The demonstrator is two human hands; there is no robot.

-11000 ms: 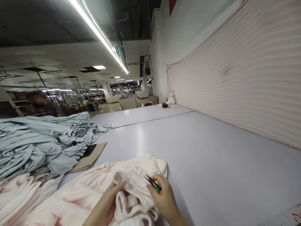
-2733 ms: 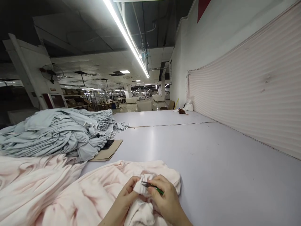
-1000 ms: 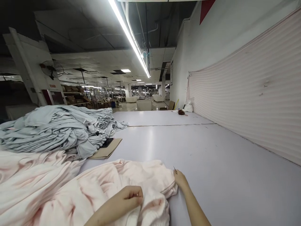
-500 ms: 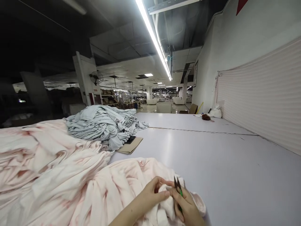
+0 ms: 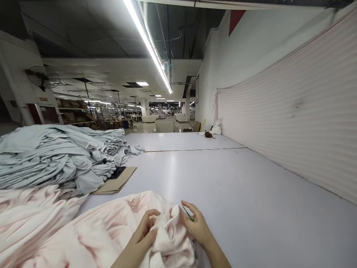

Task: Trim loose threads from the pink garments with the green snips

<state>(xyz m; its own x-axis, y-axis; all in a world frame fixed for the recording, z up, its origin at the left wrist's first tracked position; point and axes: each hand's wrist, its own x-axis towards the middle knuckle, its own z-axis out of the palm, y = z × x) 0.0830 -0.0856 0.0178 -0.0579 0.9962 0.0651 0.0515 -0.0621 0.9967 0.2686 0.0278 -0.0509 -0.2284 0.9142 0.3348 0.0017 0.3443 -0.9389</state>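
Bunched on the white counter: pale pink fleece garment. The left hand sits on the garment, its grip pinching a raised fold. The right hand, at the garment's right edge, has its grip pressed together round small green-handled thread snips, tip just beside the fold. A heap of grey-blue fabric lies beyond the garment to its left, a flat brown cardboard sheet poking from under the heap.

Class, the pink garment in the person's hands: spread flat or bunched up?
Bunched up. The pink garment rises in crumpled folds between the left hand and the right hand, which holds snips.
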